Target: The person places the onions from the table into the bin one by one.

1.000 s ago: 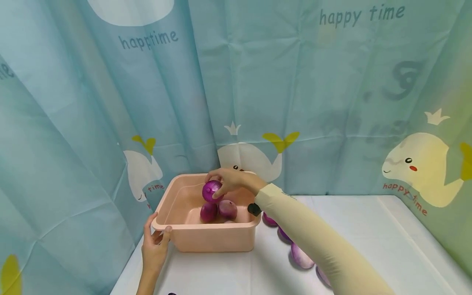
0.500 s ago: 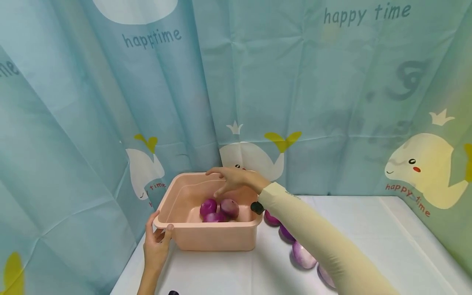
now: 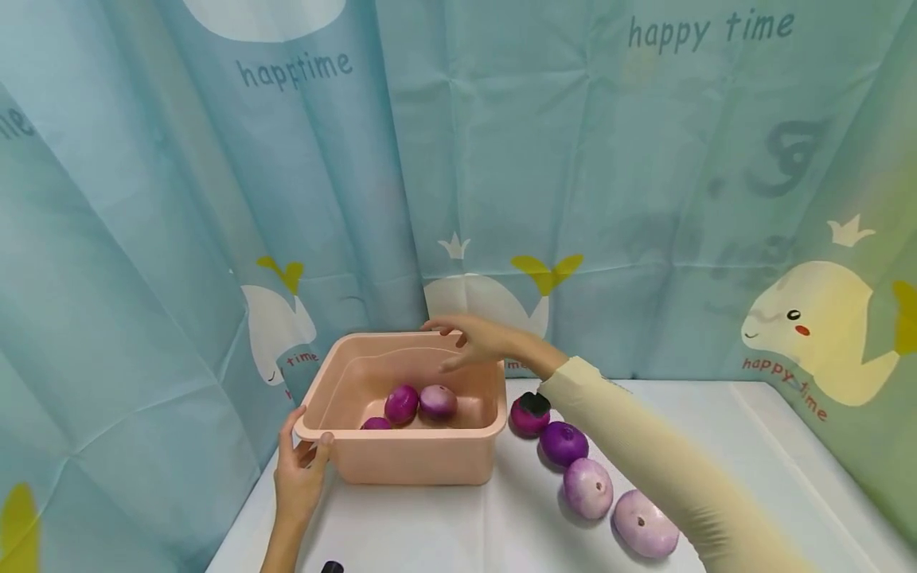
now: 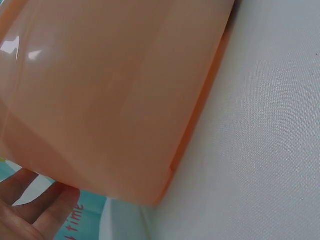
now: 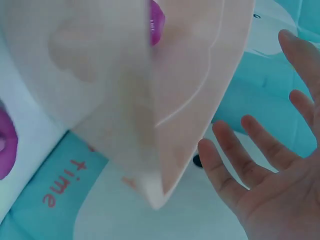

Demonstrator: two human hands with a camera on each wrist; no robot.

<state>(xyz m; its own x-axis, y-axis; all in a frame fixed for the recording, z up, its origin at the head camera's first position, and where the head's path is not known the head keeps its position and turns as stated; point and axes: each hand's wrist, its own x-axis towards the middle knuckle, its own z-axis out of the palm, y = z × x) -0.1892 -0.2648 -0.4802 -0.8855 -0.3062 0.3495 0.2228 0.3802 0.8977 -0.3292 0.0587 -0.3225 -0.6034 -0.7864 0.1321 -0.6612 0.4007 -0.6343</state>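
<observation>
A pink plastic tub (image 3: 411, 460) stands on the white table. My left hand (image 3: 297, 481) grips its front left corner, thumb at the front and fingers at the side; in the left wrist view, the fingers (image 4: 59, 207) touch the tub's wall. Inside lie red onions: one dark (image 3: 401, 404), one paler (image 3: 438, 402), and a third (image 3: 376, 423) partly hidden behind the front rim. My right hand (image 3: 474, 344) hovers over the back right part of the tub, holding nothing. From the right wrist, its fingers (image 5: 235, 150) appear spread beside the tub's rim.
Right of the tub, several red onions run diagonally towards the front: a dark one (image 3: 563, 443), a pale one (image 3: 588, 488) and another pale one (image 3: 645, 523) near my right sleeve (image 3: 645, 446). A blue whale-print curtain (image 3: 501, 159) hangs behind. A small black object (image 3: 333, 567) shows at the bottom edge.
My right hand has let go of a red onion into the tub, then moved right and slightly up. The onions inside have shifted, one towards the front left. My left hand stays on the corner.
</observation>
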